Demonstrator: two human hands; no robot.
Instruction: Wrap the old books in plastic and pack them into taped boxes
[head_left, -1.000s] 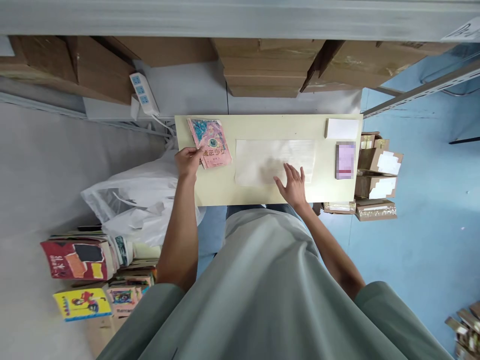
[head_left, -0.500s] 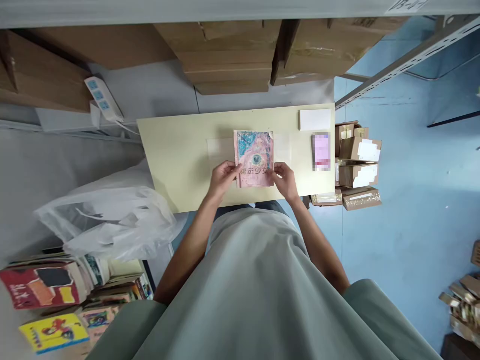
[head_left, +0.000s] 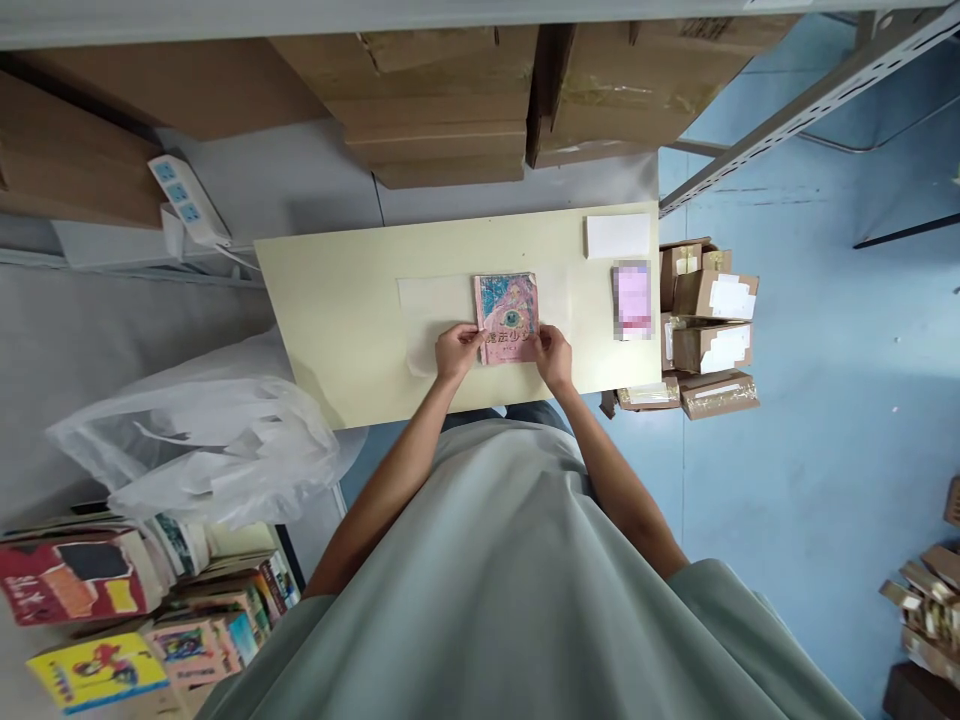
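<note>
A pink and blue book (head_left: 509, 300) with an illustrated cover and printed characters is held over the pale yellow table (head_left: 330, 330). My left hand (head_left: 457, 352) grips its lower left edge, thumb on the cover. At the lower right edge, my right hand (head_left: 553, 357) pinches the book; those fingertips are partly hidden. A thin whitish sheet (head_left: 427, 310) lies under the book and shows on both sides of it.
On the table's right end are a white stack of paper (head_left: 618, 236) and a blurred pink item (head_left: 632, 298). Cardboard boxes (head_left: 712, 295) stand beyond that end. A plastic bag (head_left: 202, 440) and piled books (head_left: 97, 665) are at left. A power strip (head_left: 187, 197) sits on the shelf.
The book has gone lower, closer to the table, and looks smaller. Both hands moved with it and still hold its lower sides. The whole view has shifted slightly.
</note>
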